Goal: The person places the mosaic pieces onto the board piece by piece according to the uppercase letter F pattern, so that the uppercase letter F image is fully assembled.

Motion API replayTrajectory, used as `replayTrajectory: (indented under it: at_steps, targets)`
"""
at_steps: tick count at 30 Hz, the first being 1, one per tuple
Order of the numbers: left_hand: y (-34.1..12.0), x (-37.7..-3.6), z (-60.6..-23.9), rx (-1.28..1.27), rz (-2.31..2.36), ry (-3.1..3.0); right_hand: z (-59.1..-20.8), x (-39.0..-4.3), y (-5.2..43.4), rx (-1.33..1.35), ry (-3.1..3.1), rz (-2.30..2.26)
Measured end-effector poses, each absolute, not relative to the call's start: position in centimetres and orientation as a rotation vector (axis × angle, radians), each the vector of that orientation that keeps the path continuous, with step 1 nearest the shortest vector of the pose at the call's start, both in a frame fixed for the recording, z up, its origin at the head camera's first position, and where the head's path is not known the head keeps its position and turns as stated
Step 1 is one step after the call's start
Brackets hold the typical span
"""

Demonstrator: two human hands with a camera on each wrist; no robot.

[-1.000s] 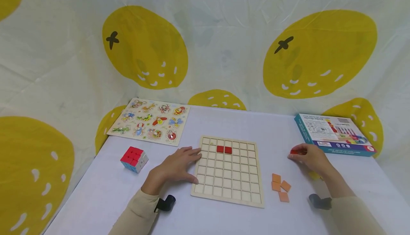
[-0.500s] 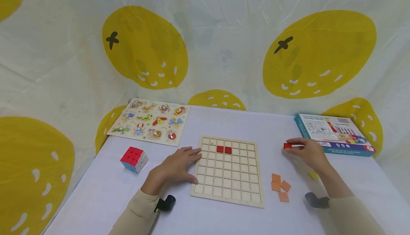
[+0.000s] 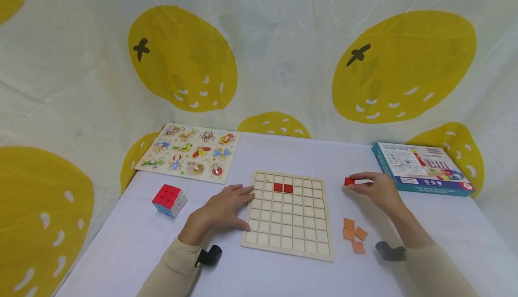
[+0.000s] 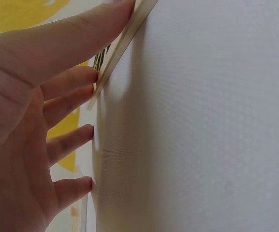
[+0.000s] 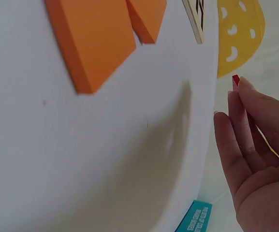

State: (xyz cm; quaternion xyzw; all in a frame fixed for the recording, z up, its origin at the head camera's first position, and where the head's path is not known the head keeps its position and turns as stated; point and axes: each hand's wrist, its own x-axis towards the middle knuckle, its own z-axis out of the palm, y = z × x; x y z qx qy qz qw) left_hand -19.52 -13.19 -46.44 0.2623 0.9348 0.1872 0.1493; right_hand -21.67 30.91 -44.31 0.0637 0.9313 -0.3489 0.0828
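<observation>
Fingers [image 5: 240, 121] of the right hand [image 3: 378, 191], red tile [image 3: 348, 181] between their tips

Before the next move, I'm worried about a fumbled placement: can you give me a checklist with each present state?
1. Red tile pinched in the right hand: ok.
2. Left hand touching the wooden grid board at its left edge: ok.
3. Cell right of the two placed red tiles bare: ok.
4. Held tile over the board: not ok, it is off to the board's right.
5. Orange tiles out of the way: probably ok, all four lie below the direct line in the head view.
6. Placed tiles fully seated: cannot tell.
</observation>
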Motion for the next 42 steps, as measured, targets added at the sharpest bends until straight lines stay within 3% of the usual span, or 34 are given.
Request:
replayTrajectory:
  at_steps: [16,42]
  targets:
    - [-13.4,-19.6,-46.4,0.819,0.555,2.689,-45.2,-22.2,26.6,-0.072,2.799,-1.099]
    - [-13.2,-19.6,-46.2,0.782,0.554,2.687,-45.7,-22.5,19.5,-0.187,2.735,-1.116]
